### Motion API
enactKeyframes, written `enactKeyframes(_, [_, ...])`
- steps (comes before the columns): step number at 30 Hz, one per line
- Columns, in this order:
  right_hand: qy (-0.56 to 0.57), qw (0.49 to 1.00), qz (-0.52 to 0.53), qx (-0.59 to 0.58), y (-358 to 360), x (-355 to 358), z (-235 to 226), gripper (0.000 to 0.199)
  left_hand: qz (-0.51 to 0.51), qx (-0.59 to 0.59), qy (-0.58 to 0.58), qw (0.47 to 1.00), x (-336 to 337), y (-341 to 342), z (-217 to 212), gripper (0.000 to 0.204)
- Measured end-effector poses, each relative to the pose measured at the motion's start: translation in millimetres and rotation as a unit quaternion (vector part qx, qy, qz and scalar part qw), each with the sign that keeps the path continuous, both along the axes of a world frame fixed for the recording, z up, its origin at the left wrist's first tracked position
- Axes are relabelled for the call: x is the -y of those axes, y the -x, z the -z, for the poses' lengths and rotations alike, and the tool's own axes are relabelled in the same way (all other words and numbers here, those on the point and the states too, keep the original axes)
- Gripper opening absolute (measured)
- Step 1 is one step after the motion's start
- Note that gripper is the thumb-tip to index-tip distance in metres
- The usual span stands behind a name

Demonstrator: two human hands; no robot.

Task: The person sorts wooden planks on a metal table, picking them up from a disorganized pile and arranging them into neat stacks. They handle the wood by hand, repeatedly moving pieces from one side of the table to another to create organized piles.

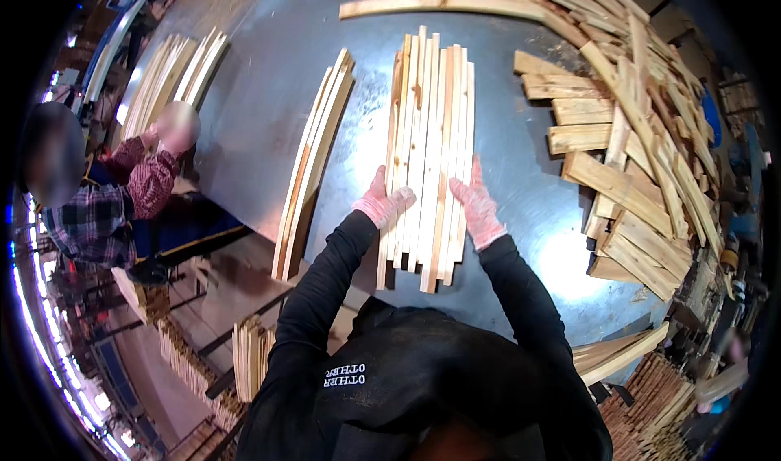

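Observation:
A bundle of long, narrow wooden slats (427, 135) lies on the metal table (260, 78) in front of me, its ends uneven. My left hand (381, 203), in a pale pinkish glove, clasps the bundle's left side with the thumb across the top. On the opposite side, my gloved right hand (478, 210) presses against the outer slat, its thumb also over the top. Both hands are at the nearer half of the bundle. The fingers' undersides are hidden. Left of it rests a smaller group of slats (316, 156), its near end past the table's edge.
Loose boards (598, 176) pile up along the right side. A long board (439, 5) crosses the far side. At the left, a co-worker (98, 217) in a plaid sleeve reaches toward more slats (167, 83). Stacked wood (248, 355) stands below the table edge.

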State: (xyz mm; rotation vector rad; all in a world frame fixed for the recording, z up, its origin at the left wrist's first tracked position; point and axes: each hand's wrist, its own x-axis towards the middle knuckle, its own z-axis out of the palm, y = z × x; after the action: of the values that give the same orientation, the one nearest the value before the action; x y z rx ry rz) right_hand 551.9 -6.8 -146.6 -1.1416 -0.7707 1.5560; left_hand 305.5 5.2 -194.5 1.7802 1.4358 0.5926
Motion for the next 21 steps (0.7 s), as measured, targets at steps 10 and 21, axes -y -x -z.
enactKeyframes(10, [-0.002, 0.984, -0.028, 0.179, 3.8, 21.9, -3.4, 0.081, -0.016, 0.059, 0.224, 0.973, -9.7, 8.7, -72.5, 0.065])
enactKeyframes(21, [0.016, 0.958, -0.031, 0.285, -11.5, 15.4, 7.1, 0.065, 0.037, -0.119, 0.136, 0.983, -19.0, 2.1, -51.6, 0.081])
